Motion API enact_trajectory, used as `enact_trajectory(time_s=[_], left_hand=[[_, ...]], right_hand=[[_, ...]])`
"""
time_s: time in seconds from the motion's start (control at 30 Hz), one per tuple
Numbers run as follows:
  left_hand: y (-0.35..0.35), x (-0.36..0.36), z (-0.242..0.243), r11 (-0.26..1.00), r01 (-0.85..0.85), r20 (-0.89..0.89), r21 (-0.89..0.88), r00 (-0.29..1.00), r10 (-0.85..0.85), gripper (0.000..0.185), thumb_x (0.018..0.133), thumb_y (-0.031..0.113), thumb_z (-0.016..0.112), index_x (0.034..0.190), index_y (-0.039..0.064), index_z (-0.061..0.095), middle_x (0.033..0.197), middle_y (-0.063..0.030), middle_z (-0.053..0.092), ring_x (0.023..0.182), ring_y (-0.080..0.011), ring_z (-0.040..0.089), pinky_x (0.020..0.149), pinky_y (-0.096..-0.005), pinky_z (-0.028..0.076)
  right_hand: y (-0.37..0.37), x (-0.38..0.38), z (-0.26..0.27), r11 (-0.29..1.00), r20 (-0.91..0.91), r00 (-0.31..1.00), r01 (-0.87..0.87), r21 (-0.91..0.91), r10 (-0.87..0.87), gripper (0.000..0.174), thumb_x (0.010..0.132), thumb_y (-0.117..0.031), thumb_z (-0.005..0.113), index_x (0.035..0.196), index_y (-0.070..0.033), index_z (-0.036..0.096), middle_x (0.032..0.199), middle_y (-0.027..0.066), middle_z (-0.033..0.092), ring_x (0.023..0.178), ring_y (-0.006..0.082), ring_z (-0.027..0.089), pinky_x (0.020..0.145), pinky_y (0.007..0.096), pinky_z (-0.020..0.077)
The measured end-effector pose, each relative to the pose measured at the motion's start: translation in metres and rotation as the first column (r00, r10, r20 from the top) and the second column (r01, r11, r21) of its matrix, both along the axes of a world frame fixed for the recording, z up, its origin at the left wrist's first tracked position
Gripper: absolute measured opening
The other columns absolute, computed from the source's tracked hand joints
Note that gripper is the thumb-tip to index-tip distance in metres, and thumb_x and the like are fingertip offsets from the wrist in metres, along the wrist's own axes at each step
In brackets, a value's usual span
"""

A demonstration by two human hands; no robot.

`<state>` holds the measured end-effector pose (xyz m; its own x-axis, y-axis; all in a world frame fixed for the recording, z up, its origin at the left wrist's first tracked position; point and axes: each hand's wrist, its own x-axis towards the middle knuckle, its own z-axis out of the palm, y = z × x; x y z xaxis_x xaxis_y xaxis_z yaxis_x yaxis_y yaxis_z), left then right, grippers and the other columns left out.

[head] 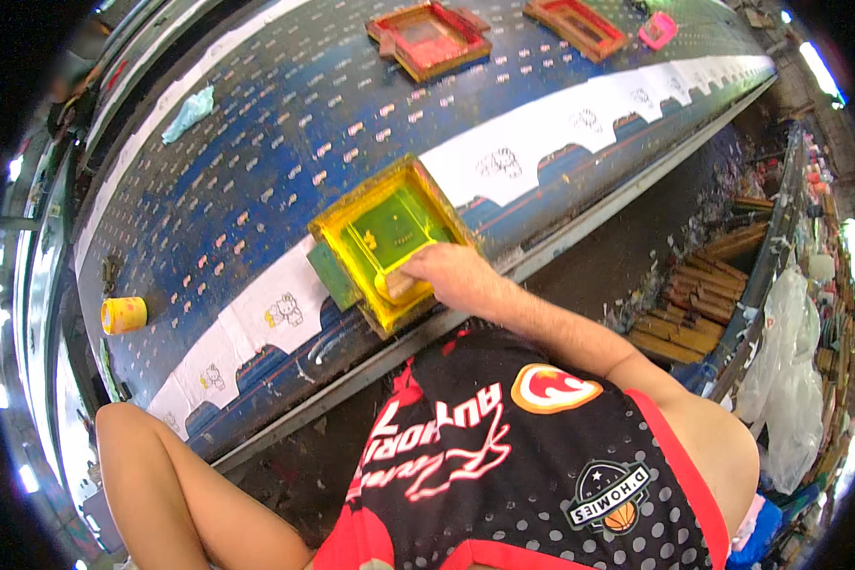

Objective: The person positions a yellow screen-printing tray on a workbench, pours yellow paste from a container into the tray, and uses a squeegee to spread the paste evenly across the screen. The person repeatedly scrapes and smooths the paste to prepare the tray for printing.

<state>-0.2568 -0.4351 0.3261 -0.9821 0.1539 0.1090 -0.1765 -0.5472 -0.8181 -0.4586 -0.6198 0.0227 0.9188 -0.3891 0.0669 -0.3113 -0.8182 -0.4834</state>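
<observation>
My right hand (452, 274) grips a small squeegee (399, 283), its light-coloured edge showing below my fingers. The squeegee is inside a yellow-stained screen printing frame (431, 178), near its lower side. Green mesh (399, 231) with yellow ink fills the frame, which lies across a long strip of white fabric or paper (456, 167). Printed cartoon cat figures (285, 311) repeat along the strip; those left of the frame carry yellow parts, while those on its right show dark lines only. My left hand is out of view.
Two red-stained frames (420, 68) (591, 39) and a pink container (657, 30) lie on the far part of the long table (256, 185). A yellow tub (124, 315) and a pale blue cloth or plastic (189, 114) are at left. Wooden frames (691, 306) fill a shelf at right.
</observation>
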Motion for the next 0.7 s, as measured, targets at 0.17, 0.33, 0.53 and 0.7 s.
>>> enact_trajectory(time_s=[0.17, 0.33, 0.53, 0.7], left_hand=[[0.011, 0.002, 0.004, 0.918, 0.0, -0.01, -0.397, 1.0, -0.005, 0.027, 0.11, 0.017, 0.067, 0.128, -0.002, 0.065, 0.126, -0.017, 0.068, 0.117, -0.0242, 0.064, 0.102, -0.0386, 0.053], [0.014, -0.009, 0.027, 0.877, 0.007, 0.008, -0.481, 1.0, -0.004, 0.03, 0.11, 0.018, 0.068, 0.131, -0.002, 0.064, 0.129, -0.018, 0.067, 0.12, -0.0251, 0.064, 0.104, -0.0393, 0.052], [0.035, -0.008, 0.029, 0.813, 0.021, -0.001, -0.582, 1.0, -0.026, 0.033, 0.11, 0.019, 0.068, 0.134, -0.003, 0.063, 0.133, -0.0192, 0.067, 0.123, -0.0262, 0.063, 0.107, -0.0402, 0.052], [0.037, -0.019, 0.048, 0.787, 0.02, 0.0, -0.616, 1.0, -0.026, 0.036, 0.11, 0.02, 0.069, 0.137, -0.004, 0.062, 0.136, -0.0203, 0.066, 0.126, -0.0271, 0.062, 0.109, -0.041, 0.051]], right_hand=[[0.001, -0.001, 0.007, 1.0, 0.007, 1.0, 0.018, 0.025, -0.019, 0.025, 0.092, -0.007, 0.066, 0.114, -0.009, 0.079, 0.109, 0.0152, 0.078, 0.11, 0.0367, 0.075, 0.097, 0.0484, 0.0612], [-0.001, 0.006, 0.006, 0.994, 0.015, 1.0, 0.019, 0.105, -0.021, 0.026, 0.093, -0.008, 0.065, 0.115, -0.009, 0.079, 0.112, 0.0154, 0.079, 0.111, 0.0363, 0.075, 0.095, 0.0498, 0.0614], [0.003, -0.001, 0.005, 0.999, -0.006, 1.0, 0.009, 0.032, -0.008, 0.03, 0.094, -0.007, 0.063, 0.121, -0.007, 0.077, 0.115, 0.0162, 0.078, 0.116, 0.0382, 0.073, 0.101, 0.0505, 0.0591], [0.0, 0.001, 0.011, 0.995, -0.092, 0.996, 0.012, 0.101, -0.003, 0.042, 0.092, 0.001, 0.061, 0.131, -0.007, 0.075, 0.13, 0.0153, 0.077, 0.125, 0.0366, 0.071, 0.107, 0.0479, 0.0575]])
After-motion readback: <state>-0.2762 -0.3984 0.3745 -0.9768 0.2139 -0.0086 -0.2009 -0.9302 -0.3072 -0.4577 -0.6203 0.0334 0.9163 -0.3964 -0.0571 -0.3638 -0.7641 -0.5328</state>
